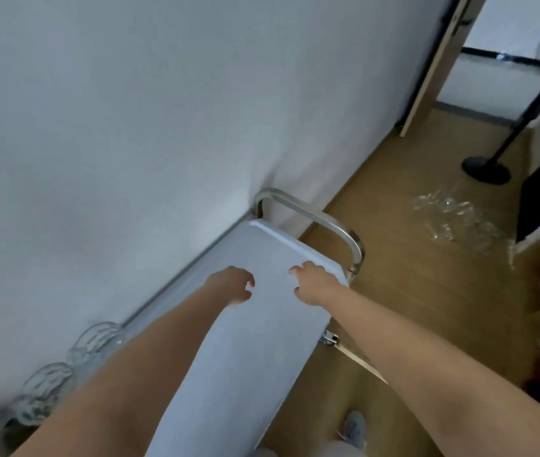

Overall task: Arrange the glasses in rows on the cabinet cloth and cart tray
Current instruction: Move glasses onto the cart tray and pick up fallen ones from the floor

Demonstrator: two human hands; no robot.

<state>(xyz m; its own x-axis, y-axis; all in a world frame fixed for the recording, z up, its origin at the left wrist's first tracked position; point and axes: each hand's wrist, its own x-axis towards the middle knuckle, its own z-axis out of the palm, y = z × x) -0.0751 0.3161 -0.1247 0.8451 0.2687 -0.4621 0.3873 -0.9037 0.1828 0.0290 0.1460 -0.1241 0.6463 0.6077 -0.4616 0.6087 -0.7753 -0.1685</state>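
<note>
At cart tray [262, 341] edge: right hand [315, 285] resting, left hand [232, 285] above.

Both arms are bare and extended forward from the lower edge of the view. The left forearm [150, 357] and right forearm [410, 344] converge slightly toward the hands. The left hand [234, 285] is turned palm down and inward, with its fingers loosely curled, the thumb set apart, and nothing in its grasp. The right hand [315, 283] has its back uppermost on a straight wrist, with its fingers bent and pointing leftward, and it also holds nothing. The hands are near each other but apart, at about equal reach. Blur softens the fingertips.
</note>
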